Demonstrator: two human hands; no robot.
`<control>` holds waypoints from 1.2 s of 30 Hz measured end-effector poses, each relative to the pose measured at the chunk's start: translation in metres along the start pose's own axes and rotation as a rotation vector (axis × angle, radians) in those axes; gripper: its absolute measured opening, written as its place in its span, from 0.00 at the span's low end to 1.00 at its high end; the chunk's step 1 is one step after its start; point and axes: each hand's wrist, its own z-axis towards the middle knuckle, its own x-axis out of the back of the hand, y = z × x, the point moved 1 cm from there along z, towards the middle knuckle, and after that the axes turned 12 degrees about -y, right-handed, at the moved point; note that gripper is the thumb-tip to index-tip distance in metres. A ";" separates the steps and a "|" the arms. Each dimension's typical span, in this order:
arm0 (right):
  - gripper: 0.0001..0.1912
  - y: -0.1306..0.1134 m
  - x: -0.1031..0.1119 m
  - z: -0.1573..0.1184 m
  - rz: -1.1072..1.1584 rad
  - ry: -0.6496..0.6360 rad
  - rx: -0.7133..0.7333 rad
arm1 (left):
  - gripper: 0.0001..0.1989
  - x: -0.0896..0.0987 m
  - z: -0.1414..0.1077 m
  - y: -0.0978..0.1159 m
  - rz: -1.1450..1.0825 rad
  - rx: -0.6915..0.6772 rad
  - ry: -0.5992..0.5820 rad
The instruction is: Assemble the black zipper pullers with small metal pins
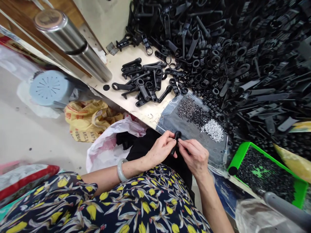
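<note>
My left hand [160,149] is closed round a small black plastic part [178,135], held above the near edge of the table. Thumb and fingers of my right hand [194,155] are pinched together against the side of that part; whatever is between those fingertips is too small to make out. Just beyond my hands, a grey mat [170,120] bears a heap of silver pins [213,130] and a pile of small dark pieces [190,109]. Several black handle-shaped parts [143,89] lie loosely on the pale tabletop [116,100].
A huge heap of black parts [218,48] covers the back right. At the right stands a green tray [249,145] of tiny black pieces. A steel flask [75,45] stands back left. Beside the table are a yellow bag [85,119], a white bag [102,149] and a blue stool [50,87].
</note>
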 end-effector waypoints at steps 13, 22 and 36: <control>0.10 0.003 -0.003 -0.004 -0.019 -0.008 0.032 | 0.09 0.000 0.001 -0.005 0.020 -0.008 -0.008; 0.10 -0.003 -0.005 -0.004 -0.065 0.026 -0.005 | 0.08 -0.002 0.000 -0.005 0.047 -0.035 0.001; 0.08 0.000 -0.002 -0.001 0.103 0.020 -0.060 | 0.09 0.001 0.001 -0.005 0.011 -0.019 -0.020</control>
